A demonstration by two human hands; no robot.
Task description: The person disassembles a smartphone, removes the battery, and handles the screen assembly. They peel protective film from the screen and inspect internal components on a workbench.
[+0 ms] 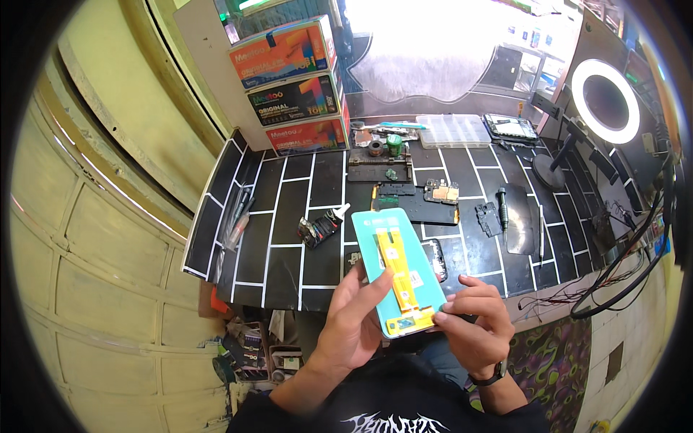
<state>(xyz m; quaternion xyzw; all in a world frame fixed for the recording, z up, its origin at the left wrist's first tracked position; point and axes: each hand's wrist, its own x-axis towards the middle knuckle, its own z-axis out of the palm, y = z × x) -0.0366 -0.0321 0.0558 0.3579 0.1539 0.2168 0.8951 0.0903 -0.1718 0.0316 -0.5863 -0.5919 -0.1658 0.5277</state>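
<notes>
A phone screen panel (367, 249), teal on its upturned side, is tilted in front of me above the table's near edge. Yellow tape and flex strips (395, 278) run down its middle to the lower end. My left hand (354, 317) grips its left edge, the thumb lying over the face. My right hand (480, 321) is closed at the lower right corner, thumb and fingertips on the panel by the yellow end. Partly hidden behind the panel lies a phone frame (437, 258). Farther back is an opened black phone body (426, 211).
A glue bottle (321, 226) lies left of the panel. Boxes (299, 97) are stacked at the back left. Right of centre lie a screwdriver (502, 209) and a black phone part (488, 219). A ring light (605, 101) stands at right, with loose cables (635, 285) below.
</notes>
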